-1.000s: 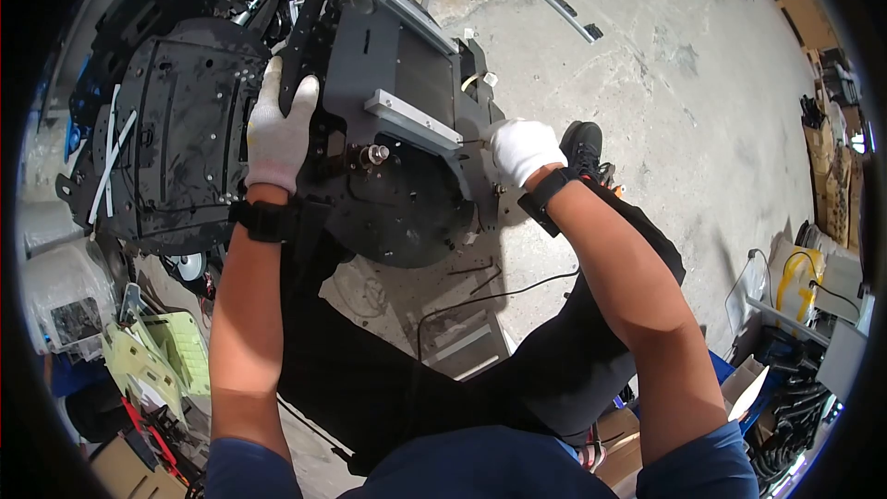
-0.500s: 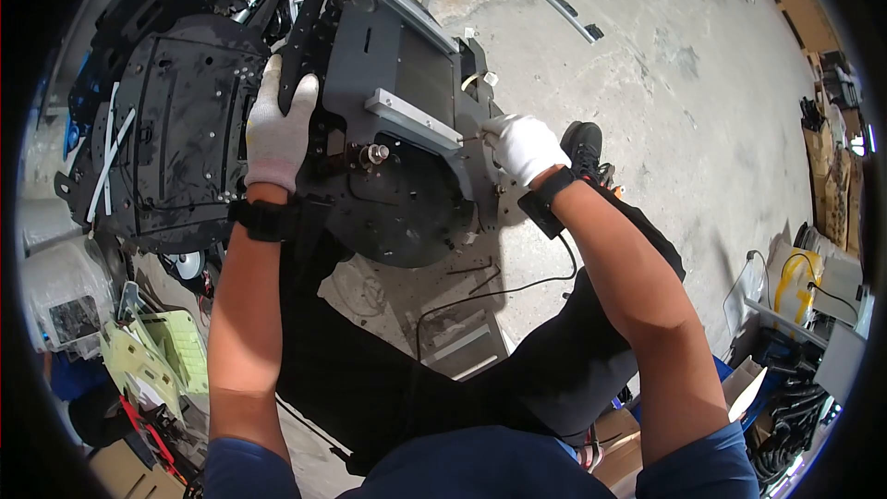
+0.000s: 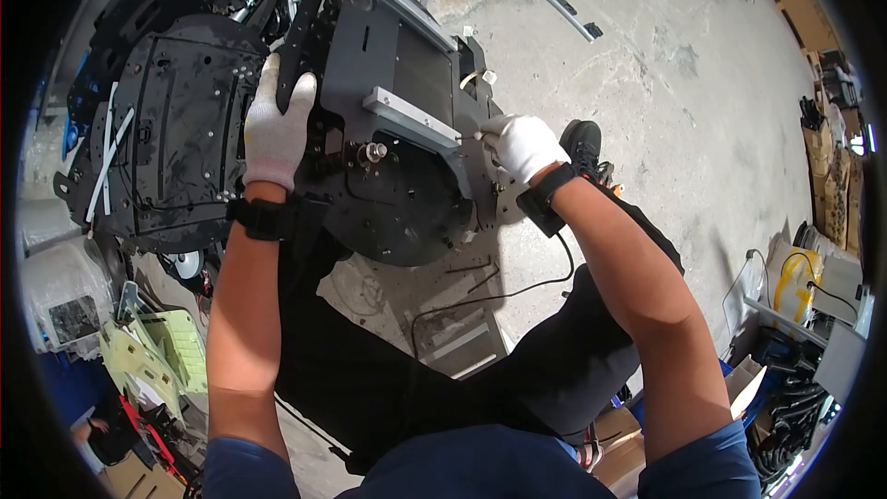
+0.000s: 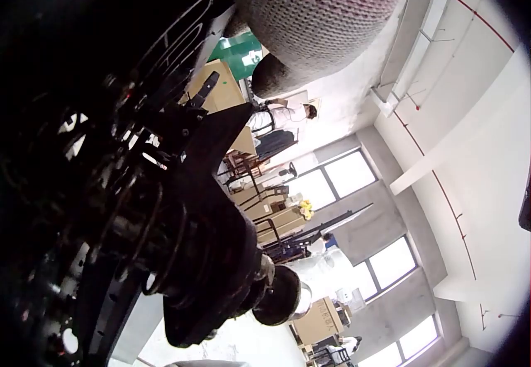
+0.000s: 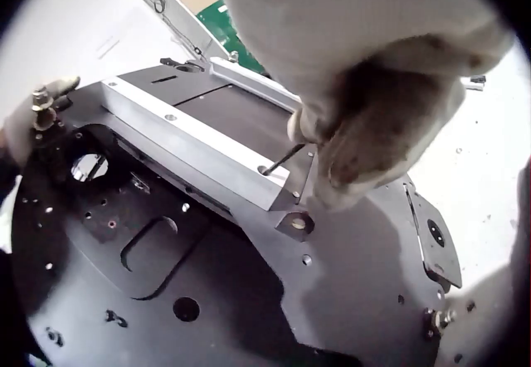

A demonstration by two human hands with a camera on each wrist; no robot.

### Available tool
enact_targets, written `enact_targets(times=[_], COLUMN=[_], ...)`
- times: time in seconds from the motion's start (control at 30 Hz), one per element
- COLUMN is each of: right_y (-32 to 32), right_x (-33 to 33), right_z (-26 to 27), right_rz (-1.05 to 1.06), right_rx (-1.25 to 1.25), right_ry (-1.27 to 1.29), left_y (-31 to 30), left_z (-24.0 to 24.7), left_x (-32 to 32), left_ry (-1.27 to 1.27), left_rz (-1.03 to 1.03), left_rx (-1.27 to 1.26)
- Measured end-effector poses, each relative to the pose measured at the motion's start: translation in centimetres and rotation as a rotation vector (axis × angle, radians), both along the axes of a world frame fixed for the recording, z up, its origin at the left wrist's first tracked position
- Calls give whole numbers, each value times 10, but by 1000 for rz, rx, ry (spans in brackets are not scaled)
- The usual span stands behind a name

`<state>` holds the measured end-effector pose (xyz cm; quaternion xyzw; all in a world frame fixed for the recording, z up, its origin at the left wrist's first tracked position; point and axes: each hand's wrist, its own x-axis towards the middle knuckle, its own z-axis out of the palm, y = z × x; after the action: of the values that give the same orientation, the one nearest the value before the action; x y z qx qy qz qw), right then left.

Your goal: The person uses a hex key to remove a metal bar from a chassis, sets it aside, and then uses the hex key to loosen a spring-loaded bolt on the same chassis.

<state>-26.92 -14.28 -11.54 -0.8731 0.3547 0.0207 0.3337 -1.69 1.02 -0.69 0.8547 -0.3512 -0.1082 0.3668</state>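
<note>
My gloved right hand [image 3: 527,150] pinches a hex key [image 5: 284,160], a thin dark rod whose tip sits in a screw hole at the end of a silver metal bar [image 3: 412,117]. The bar lies across a dark grey metal chassis [image 5: 348,276]. On the chassis's left side my gloved left hand [image 3: 277,134] rests with thumb and index finger straight, either side of a black beam [image 3: 300,42]. In the left wrist view, part of that glove [image 4: 307,19] shows above dark parts and a coil spring [image 4: 124,218]. Most of the key is hidden in my right fingers.
A black plate [image 3: 189,129] with two white strips lies left of the chassis. L-shaped keys [image 3: 482,279] and a black cable [image 3: 517,294] are on the concrete floor. A metal strip [image 3: 562,14] lies farther off. My shoe [image 3: 582,148] stands close by the right hand.
My right hand has turned at the wrist around the key and shifted slightly, its fingers now more visible. The left hand stays on the chassis. A person's arm appears at the lower left.
</note>
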Motion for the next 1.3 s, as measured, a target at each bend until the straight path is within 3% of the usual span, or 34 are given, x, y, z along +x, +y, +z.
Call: enact_targets(times=[0.2, 0.5, 0.73, 0.8, 0.9, 1.1, 1.2, 1.3], right_y=[0, 4, 5, 6, 6, 1, -4, -8], right_x=[4, 7, 9, 9, 6, 20, 23, 12], right_z=[5, 9, 10, 3, 4, 17, -2, -13], right_rz=[206, 260, 220, 90, 75, 198, 202, 165], right_rx=[-369, -446, -360, -235, -186, -292, -340, -152], right_ry=[103, 147, 285, 249, 139, 156, 209, 69], left_y=[0, 0, 0, 0, 0, 0, 0, 0], left_z=[-1, 0, 0, 0, -2, 3, -1, -4], left_x=[0, 1, 0, 0, 1, -2, 1, 2], left_ry=[-27, -19, 74, -4, -13, 1, 42, -18], left_rz=[13, -1, -7, 8, 9, 6, -1, 3], left_rx=[-15, 8, -19, 1, -20, 15, -6, -48])
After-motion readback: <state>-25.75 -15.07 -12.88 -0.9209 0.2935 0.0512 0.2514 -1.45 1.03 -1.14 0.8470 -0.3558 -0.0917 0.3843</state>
